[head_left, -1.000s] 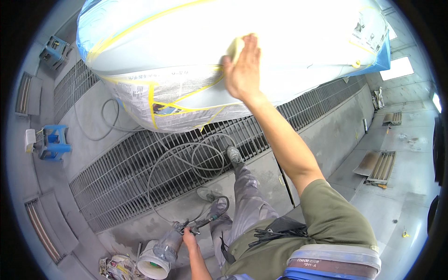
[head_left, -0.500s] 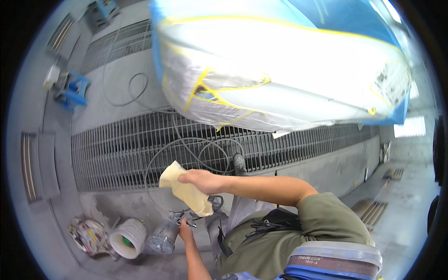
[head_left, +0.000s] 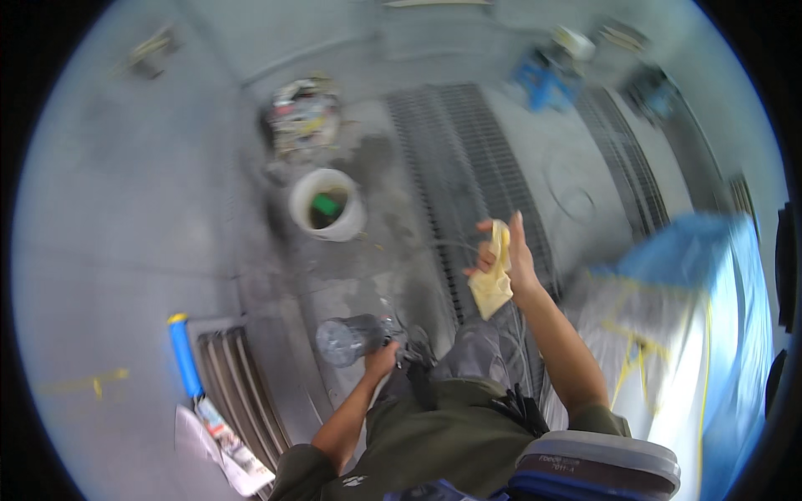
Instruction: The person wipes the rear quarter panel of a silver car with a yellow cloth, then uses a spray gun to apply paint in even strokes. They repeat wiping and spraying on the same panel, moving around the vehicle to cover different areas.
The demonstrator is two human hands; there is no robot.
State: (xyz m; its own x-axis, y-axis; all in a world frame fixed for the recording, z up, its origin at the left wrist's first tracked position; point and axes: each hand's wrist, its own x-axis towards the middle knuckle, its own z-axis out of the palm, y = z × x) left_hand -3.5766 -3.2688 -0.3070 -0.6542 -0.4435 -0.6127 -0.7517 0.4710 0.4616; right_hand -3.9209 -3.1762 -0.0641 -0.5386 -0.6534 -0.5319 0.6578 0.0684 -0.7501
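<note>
Right hand (head_left: 511,260): fingers gripping yellow cloth (head_left: 493,290), held over floor grating (head_left: 468,159) | Left hand (head_left: 382,361): fingers curled round spray gun (head_left: 354,338), cup leftward | White bucket (head_left: 354,221): on floor, beyond spray gun

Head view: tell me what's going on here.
The person's right grip holds a pale yellow cloth up in front of the body. The left grip holds a spray gun with a cloudy cup, lower down. A white bucket stands ahead to the left, something green inside it. Off to the right is a large masked form with blue sheeting.
</note>
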